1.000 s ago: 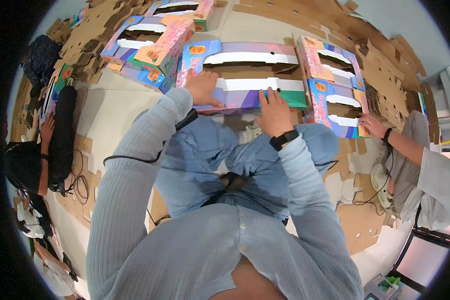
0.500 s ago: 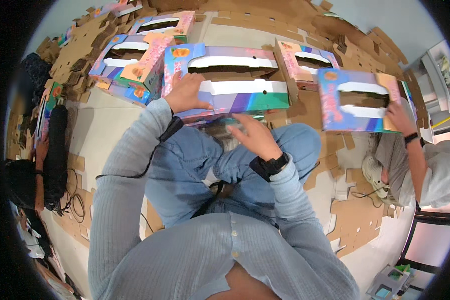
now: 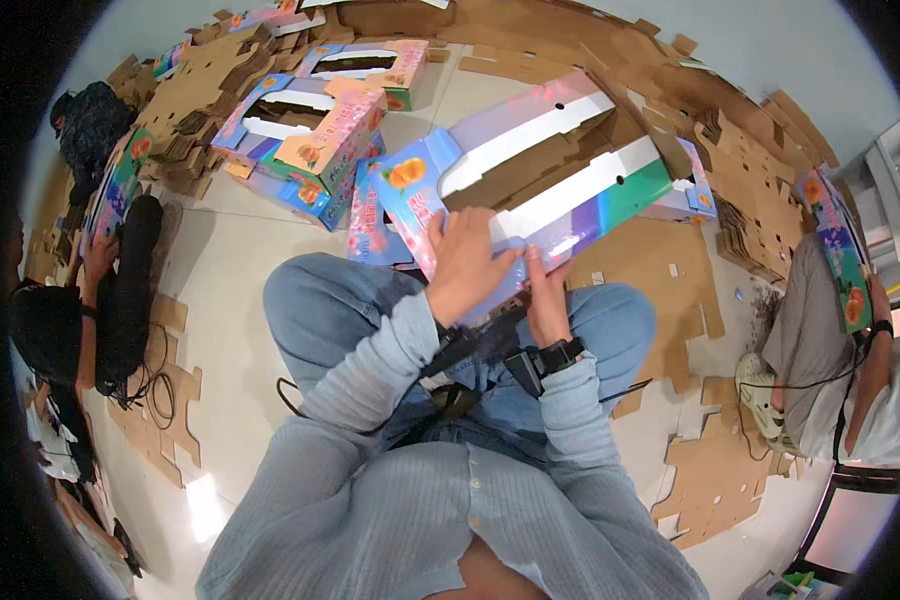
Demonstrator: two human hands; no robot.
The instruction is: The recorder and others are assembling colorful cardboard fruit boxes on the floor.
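A printed cardboard carton (image 3: 622, 208) is tilted above my lap, its long top slot bordered by white strips. Fruit pictures mark its blue left end. My left hand (image 3: 470, 255) grips the near left corner, fingers over the top and thumb on the side panel. Against the same side, my right hand (image 3: 547, 305) pinches the lower edge near a lilac flap, with its fingers partly hidden behind the board. The thumbs of both hands lie close together. Under the carton's left end, part of another printed carton (image 3: 370, 235) shows on the floor.
Printed cartons (image 3: 335, 165) stand at the far left, and another (image 3: 698, 190) sits behind the held one. Flat brown cardboard (image 3: 760, 190) lies stacked beyond. At right, a person's hand (image 3: 878, 300) holds a carton (image 3: 835, 250); another person's hand (image 3: 100, 258) is at left.
The carton has swung round, its right end rising away from me. My left hand has shifted right along it, and my right hand now grips it. The right-hand person's carton has turned on edge.
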